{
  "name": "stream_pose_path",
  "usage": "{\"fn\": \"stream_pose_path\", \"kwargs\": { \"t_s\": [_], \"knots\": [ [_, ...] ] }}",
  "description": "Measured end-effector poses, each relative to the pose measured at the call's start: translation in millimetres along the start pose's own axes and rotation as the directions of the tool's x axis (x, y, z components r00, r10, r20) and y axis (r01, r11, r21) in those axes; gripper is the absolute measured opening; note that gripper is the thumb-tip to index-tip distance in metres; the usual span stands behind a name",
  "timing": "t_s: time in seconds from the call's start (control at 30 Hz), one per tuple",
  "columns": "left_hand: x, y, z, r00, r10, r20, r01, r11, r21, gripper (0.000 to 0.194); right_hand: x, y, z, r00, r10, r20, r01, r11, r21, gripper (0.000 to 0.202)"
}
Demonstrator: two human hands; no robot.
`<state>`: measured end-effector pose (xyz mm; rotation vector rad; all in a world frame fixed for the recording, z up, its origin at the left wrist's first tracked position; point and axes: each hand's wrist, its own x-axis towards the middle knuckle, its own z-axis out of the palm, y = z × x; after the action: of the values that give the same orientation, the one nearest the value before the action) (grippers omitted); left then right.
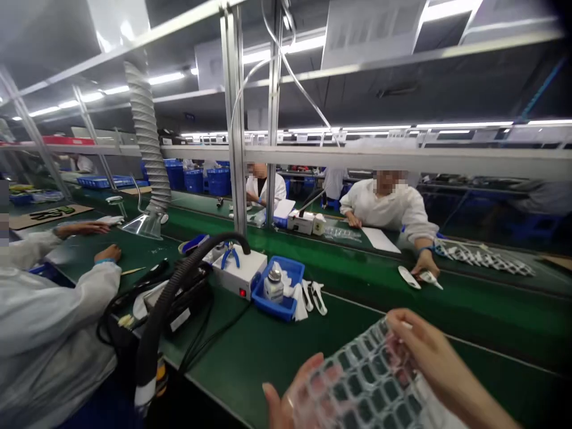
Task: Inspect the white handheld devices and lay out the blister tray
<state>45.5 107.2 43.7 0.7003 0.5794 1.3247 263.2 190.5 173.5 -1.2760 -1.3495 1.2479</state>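
Observation:
A clear plastic blister tray [357,381] with several rows of pockets is tilted up in front of me at the lower right. My right hand [409,342] grips its upper right edge, thumb on top and fingers behind, visible through the plastic. At the lower left side of the tray, my left hand [295,390] supports it with fingers behind the sheet and the thumb held apart. Two white plastic parts [315,297] lie on the green bench beyond, beside a blue bin [274,307] containing a metal-capped bottle [273,285].
A white box [241,274] with a red switch and blue pliers [230,256] stands left of the bin. A black hose [163,310] arches nearby. One co-worker [58,322] sits at left; another [388,208] handles white parts across the green belt [357,268].

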Motion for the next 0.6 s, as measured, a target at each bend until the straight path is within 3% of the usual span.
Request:
{"fn": "stream_pose_path", "kwargs": {
  "t_s": [0.07, 0.17, 0.27, 0.4, 0.6],
  "knots": [
    [-9, 5, -11.3, 0.992, -0.104, -0.067, 0.105, 0.994, 0.013, 0.102, -9, 60, 12, 0.977, 0.203, 0.058, -0.21, 0.965, 0.158, 0.049],
    [-16, 8, -25.7, 0.962, -0.111, -0.251, 0.176, 0.951, 0.253, 0.088, -12, 108, 7, 0.952, 0.283, 0.115, -0.301, 0.931, 0.206, 0.06],
    [-16, 8, -33.0, 0.953, -0.106, -0.282, 0.195, 0.931, 0.308, 0.086, -10, 123, -16, 0.972, 0.208, 0.108, -0.216, 0.974, 0.067, 0.072],
    [-14, 5, -32.3, 0.935, -0.116, -0.336, 0.199, 0.954, 0.225, 0.089, -16, 136, -43, 1.0, 0.025, -0.009, -0.026, 0.989, -0.142, 0.064],
    [-18, -20, -26.6, 0.871, -0.036, -0.491, 0.051, 0.999, 0.018, 0.076, -43, 164, -45, 0.996, -0.082, -0.032, 0.061, 0.91, -0.411, 0.058]
  ]
}}
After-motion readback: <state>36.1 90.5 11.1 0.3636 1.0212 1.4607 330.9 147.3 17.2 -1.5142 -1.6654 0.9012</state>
